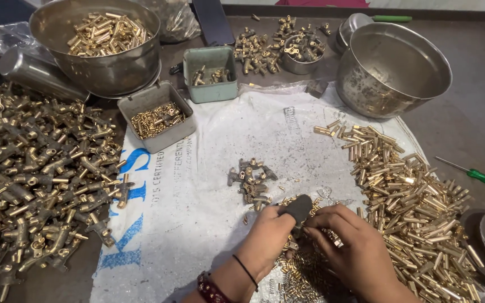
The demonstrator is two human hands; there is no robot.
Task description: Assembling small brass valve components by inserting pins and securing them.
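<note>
Hundreds of brass fittings point(40, 179) are lying heaped on the left of the table point(478, 129), and a long drift of brass tubes point(416, 207) is spreading down the right side of the white printed sack point(197, 185) that is covering the middle. Two steel bowls are standing at the back, the left bowl point(99, 42) holding more tubes and the right bowl point(394, 67) looking nearly bare inside. Smaller still, a grey tray point(155, 115) and a green tray point(211, 73) are holding little brass bits, and a green screwdriver point(475, 175) is lying well apart on the right. The left hand point(268, 235) is closing its fingers around a dark stubby tool point(298, 209), while the right hand point(354, 247) is pinching something small just beside it; the piece itself is hidden, so I cannot tell what it is. Both hands are working over a scatter of tiny brass pieces point(301, 275) at the near edge of the sack. Judging from this, the work is going best with the tool kept steady, the small piece held squarely against it, and the wrists kept low so that loose pieces are not being swept into the small cluster of fittings point(251, 182) nearby.
</note>
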